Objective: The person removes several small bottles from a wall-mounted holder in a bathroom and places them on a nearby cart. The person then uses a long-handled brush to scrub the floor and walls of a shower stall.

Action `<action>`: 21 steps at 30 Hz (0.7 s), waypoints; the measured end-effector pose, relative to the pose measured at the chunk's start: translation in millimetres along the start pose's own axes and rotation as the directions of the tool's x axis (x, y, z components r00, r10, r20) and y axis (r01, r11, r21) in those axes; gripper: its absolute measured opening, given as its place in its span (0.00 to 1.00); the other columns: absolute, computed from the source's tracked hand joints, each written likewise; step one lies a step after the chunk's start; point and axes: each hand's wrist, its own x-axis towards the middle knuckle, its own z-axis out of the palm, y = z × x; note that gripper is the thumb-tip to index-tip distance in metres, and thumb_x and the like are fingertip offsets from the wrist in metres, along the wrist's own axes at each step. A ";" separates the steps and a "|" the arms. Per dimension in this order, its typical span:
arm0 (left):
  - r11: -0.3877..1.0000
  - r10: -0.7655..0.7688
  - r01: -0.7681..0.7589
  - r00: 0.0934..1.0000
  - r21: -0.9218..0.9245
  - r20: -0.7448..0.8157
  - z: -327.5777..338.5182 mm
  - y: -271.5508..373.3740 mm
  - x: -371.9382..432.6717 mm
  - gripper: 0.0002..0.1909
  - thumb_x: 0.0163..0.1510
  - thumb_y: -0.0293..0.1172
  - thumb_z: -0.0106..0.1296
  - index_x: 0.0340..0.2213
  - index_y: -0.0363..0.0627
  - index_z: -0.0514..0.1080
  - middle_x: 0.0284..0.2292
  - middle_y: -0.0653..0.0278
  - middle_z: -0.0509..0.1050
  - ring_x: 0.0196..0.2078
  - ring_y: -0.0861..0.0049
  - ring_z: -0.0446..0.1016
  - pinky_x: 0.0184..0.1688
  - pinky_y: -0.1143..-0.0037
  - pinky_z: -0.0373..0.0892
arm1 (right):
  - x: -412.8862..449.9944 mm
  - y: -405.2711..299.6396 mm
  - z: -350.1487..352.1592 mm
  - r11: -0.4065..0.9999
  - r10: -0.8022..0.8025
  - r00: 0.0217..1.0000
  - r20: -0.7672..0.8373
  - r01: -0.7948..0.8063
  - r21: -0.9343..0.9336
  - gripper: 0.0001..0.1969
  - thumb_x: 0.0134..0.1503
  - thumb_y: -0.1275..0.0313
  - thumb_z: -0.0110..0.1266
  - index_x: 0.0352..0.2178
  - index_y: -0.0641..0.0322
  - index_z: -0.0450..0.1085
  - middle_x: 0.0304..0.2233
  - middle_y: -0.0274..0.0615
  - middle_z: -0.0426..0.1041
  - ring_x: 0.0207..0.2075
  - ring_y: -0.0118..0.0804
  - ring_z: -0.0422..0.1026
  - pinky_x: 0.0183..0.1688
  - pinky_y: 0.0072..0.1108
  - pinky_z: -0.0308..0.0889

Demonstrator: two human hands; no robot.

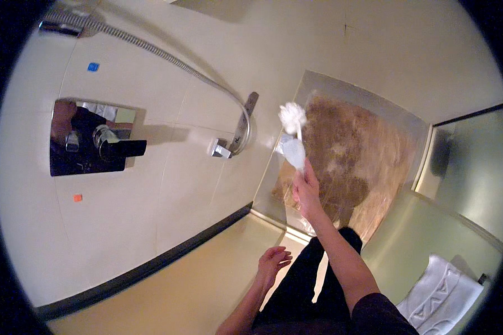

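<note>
My right hand (307, 190) is closed around the handle of a brush, held out over the shower floor. The brush has a round white bristle head (292, 118) and a pale guard or cup (294, 153) just above my fingers. Below and to the left, my left hand (274, 258) hangs with its fingers loosely curled and apart, holding nothing. Beyond the brush lies the brown, wet-looking shower floor (339, 142) with a grey border.
On the left wall are a shower mixer plate with a black lever (125, 148), a chrome outlet (221, 149) and a metal shower hose (163, 52). A white towel (440, 293) hangs at the lower right by a glass panel (465, 167).
</note>
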 end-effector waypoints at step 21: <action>0.993 -0.094 0.095 0.995 0.072 -0.019 171.9 150.1 44.4 0.18 0.61 0.27 0.51 0.51 0.33 0.66 0.43 0.52 0.76 0.44 0.66 0.77 0.50 0.68 0.75 | 131.7 -158.5 86.5 0.790 -0.302 0.922 0.243 0.385 -0.477 0.27 0.65 0.72 0.45 0.65 0.55 0.56 0.29 0.48 0.75 0.26 0.33 0.71 0.29 0.27 0.67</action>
